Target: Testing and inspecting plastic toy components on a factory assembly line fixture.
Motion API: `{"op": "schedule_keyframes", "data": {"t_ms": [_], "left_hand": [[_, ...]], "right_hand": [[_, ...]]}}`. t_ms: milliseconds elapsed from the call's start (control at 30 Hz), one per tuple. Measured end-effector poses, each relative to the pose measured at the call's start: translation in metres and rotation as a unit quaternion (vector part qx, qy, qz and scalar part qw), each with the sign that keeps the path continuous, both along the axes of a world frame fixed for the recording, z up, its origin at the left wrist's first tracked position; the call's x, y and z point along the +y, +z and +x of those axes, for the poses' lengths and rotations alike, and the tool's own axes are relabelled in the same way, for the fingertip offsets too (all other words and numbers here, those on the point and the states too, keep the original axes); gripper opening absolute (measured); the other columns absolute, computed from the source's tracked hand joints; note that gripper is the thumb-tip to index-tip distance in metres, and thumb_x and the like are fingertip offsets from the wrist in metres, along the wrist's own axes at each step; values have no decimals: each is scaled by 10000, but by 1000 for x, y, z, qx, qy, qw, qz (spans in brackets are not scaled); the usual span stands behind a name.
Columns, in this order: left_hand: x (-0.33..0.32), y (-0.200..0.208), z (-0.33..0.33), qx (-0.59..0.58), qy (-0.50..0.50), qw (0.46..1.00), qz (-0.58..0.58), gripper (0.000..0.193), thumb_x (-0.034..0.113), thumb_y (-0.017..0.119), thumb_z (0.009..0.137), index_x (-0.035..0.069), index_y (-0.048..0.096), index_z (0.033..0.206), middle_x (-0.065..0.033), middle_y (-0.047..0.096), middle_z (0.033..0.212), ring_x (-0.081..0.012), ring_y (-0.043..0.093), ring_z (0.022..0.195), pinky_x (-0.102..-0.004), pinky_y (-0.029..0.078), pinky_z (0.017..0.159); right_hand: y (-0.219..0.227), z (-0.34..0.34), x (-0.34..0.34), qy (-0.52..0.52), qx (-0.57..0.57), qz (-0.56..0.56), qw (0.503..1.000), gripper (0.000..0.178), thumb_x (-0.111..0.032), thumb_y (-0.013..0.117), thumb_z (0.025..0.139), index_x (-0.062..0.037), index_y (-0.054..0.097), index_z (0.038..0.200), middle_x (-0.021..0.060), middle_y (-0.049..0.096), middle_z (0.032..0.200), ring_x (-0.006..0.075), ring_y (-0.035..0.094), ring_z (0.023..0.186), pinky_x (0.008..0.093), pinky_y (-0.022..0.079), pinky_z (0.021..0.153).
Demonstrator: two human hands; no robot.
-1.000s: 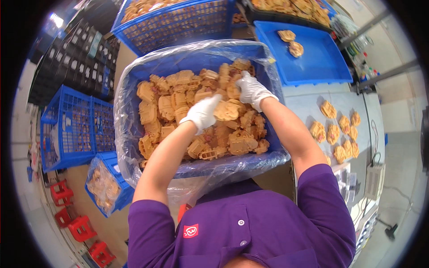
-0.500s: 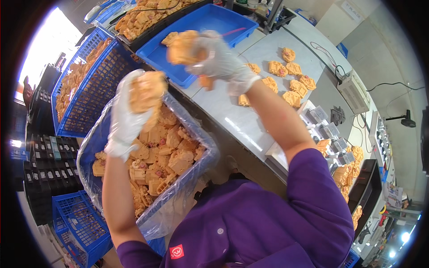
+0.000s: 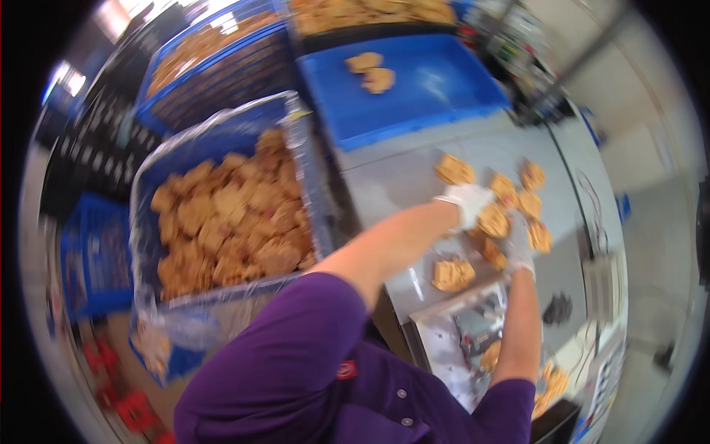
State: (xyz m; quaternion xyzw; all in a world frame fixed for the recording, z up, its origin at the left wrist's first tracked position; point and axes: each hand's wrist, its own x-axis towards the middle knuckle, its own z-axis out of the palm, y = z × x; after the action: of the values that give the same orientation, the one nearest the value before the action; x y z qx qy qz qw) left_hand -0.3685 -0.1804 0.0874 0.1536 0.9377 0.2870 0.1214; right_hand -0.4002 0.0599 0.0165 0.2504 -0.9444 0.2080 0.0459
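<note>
Both my hands wear thin pale gloves and are close together over the table, among several tan moulded parts. My left hand (image 3: pixel 469 203) reaches in from the left, its fingertips at a tan part (image 3: pixel 492 221). My right hand (image 3: pixel 518 240) lies just beside it, touching or very near another tan part (image 3: pixel 493 253). Blur hides the fingers of both, so I cannot tell whether either grips a part. More loose pieces surround them, including a tan part (image 3: pixel 454 169) beyond my left hand and a tan part (image 3: pixel 452 275) nearer me.
At left stands a blue crate (image 3: pixel 313 214) lined with clear plastic, heaped with tan parts. A shallow blue tray (image 3: pixel 436 122) at the back holds a couple of pieces. A white fixture (image 3: pixel 436 333) sits at the table's near edge; a grey box-shaped device (image 3: pixel 603 288) stands right.
Both hands have moved right, from over the crate and tray to the parts on the table. The pieces they carried are gone from them. My view has turned as well.
</note>
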Motion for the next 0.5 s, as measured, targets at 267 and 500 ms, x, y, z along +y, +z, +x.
{"op": "schedule_keyframes", "data": {"t_ms": [267,500], "left_hand": [[-26,82,29,-27,26,999,-27,1076,225,881,612,163,314,1524,-175,445,1429,-369,431,1338,-533,465,981],[-237,97,127,250,130,959,38,604,185,672,712,20,580,1286,-214,596,1259,-392,544,1208,-454,456,1034]], "right_hand": [[96,-29,-3,-92,-236,58,966,769,-185,701,804,-74,390,1498,238,505,1425,362,484,1342,398,386,1101],[207,75,-219,158,-275,-272,909,542,-101,598,929,-80,481,1458,103,573,1299,169,566,1065,320,478,944]]}}
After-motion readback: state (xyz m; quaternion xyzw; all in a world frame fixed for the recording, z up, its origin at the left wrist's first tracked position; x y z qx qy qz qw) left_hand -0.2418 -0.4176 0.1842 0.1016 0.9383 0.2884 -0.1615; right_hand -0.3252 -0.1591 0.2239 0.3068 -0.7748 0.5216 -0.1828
